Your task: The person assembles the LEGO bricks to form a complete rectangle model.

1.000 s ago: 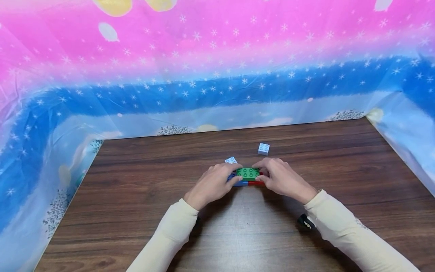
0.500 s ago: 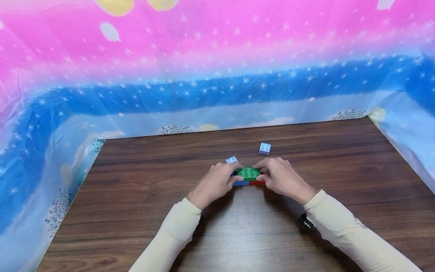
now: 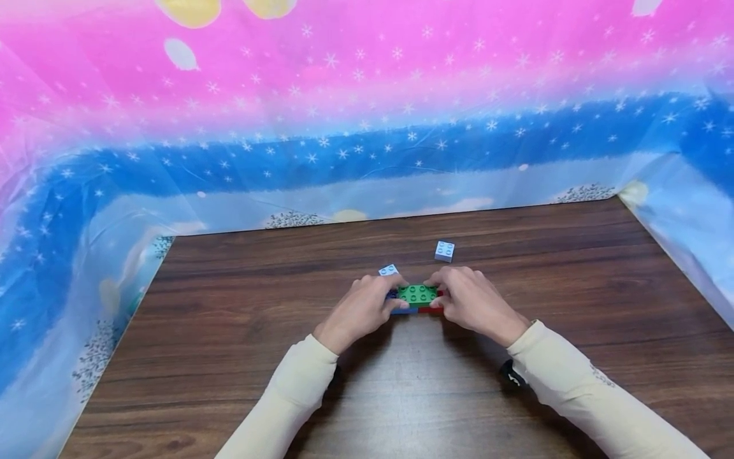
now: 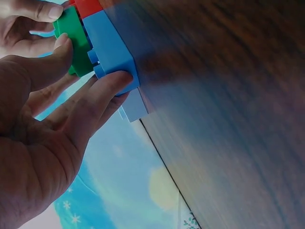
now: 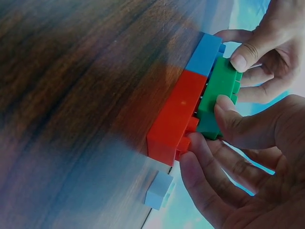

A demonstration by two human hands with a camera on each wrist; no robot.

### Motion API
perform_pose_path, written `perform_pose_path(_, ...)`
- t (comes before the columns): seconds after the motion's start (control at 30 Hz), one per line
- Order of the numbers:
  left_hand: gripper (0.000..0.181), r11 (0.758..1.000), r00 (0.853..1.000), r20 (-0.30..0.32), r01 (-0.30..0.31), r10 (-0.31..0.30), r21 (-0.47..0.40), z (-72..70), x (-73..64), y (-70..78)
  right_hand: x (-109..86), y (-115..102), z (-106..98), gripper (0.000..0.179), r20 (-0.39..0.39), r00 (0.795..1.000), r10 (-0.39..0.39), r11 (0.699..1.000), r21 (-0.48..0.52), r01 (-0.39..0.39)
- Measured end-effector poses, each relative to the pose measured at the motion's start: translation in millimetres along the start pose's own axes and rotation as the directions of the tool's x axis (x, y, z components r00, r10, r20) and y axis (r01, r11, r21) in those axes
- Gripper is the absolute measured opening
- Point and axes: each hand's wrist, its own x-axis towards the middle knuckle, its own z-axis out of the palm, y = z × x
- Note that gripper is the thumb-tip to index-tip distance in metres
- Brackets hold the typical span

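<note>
My left hand (image 3: 362, 312) and my right hand (image 3: 478, 305) hold a green toy brick (image 3: 418, 295) by its two ends. It lies across a blue brick (image 4: 110, 50) and a red brick (image 5: 177, 114), which stand end to end on the table. A thin dark gap shows between the green brick and the bricks below in the right wrist view. The left thumb presses the green brick's side, while a left fingertip touches the blue brick's end. My right thumb is on the green brick, and other right fingertips are close to the red brick's studs.
A pale brick (image 3: 388, 270) lies just behind the left fingers, partly hidden. Another pale brick (image 3: 444, 251) is farther back, beyond the right hand. The wooden table (image 3: 241, 287) ends at a patterned pink and blue cloth (image 3: 355, 127) behind and at both sides.
The green brick looks slightly lower and nearer to me over the blue and red bricks. Both hands keep their hold and have hardly moved.
</note>
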Motion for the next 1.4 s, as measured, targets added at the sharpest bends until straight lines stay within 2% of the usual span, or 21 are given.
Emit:
perform_pose_path(0.17,0.027,0.999,0.999,0.016,0.03,-0.03,-0.026,0.2,0.7,-0.3,1.4,0.3,-0.6,0.024,0.017,1.0,0.003,1.0,0.009,-0.003)
perform_pose_path(0.53,0.027,0.999,0.998,0.045,0.038,-0.037,-0.021,-2.8,3.7,3.0,5.7,0.1,-4.8,0.02,0.073,0.996,0.045,0.998,0.034,-0.047)
perform_pose_path(0.83,0.03,0.997,0.996,0.057,0.076,-0.074,-0.033,-3.0,4.2,0.7,8.2,1.3,-5.4,0.022,0.101,0.993,0.062,0.995,0.074,-0.07)
perform_pose_path(1.4,0.028,0.997,0.997,0.05,0.062,-0.06,-0.035,-3.3,4.2,1.4,6.6,1.5,-7.6,0.027,0.127,0.989,0.082,0.992,0.09,-0.093)
